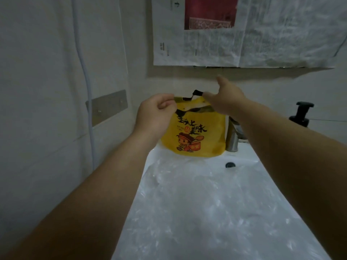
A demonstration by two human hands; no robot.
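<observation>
A yellow plastic bag [195, 136] with black lettering and a cartoon figure stands at the back of a white washbasin [197, 203]. My left hand [155, 113] pinches the bag's left top edge with curled fingers. My right hand [225, 98] is at the bag's right top edge, where a dark handle loop [197, 93] sticks up beside its fingers; the thumb points up. Whether the right fingers hold the loop is unclear. The bag's mouth is partly spread between both hands.
A metal tap [233, 136] stands right behind the bag. A black pump bottle [300, 115] is at the far right on the ledge. Newspaper [244, 34] covers the wall above. A white hose [88, 91] hangs down the left wall.
</observation>
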